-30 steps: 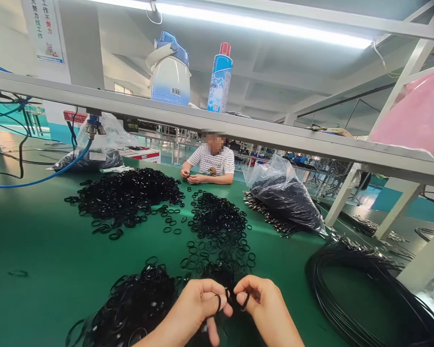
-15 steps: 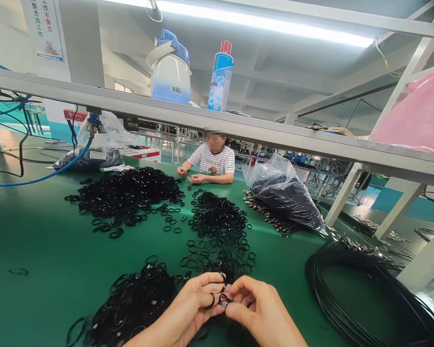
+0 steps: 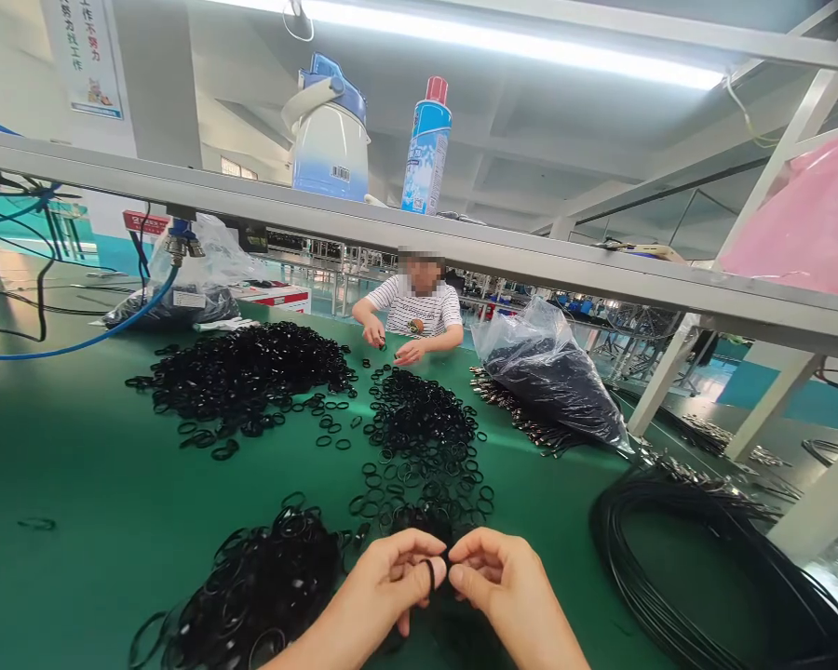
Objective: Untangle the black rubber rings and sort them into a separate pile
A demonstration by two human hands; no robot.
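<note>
At the near edge of the worktop (image 3: pixel 76 465), straight below the camera, held a small black ring (image 3: pixel 431 571) between both hands. Had the left hand (image 3: pixel 384 586) curled narrow, thumb and forefinger pinched on the ring's left side. Had the right hand (image 3: pixel 506 591) closed just as tightly, fingertips touching the ring from the right. Found the ring dead centre between them, standing roughly upright with its long axis running top to bottom. Judged it a shade nearer the left hand, since it seemed to sit against that thumb tip; could not tell whether it looped round the thumb.

Just left of the hands, had a tangled pile of thin black bands (image 3: pixel 265 577) within reach of the left hand. To the right, well apart, saw a coil of black cable (image 3: pixel 670 558).

Just beyond the fingertips, met a loose scatter of black rings (image 3: pixel 419 437), and further back on the left a larger black heap (image 3: pixel 251 368). Past those, noted a clear plastic bag (image 3: pixel 551 372) of dark parts on the right.

At the far side, saw a co-worker (image 3: pixel 412 312) in a striped shirt, both hands down on the rings. Overhead, on the shelf (image 3: pixel 182 191), spotted a jug (image 3: pixel 328 130) and a spray can (image 3: pixel 425 149).
</note>
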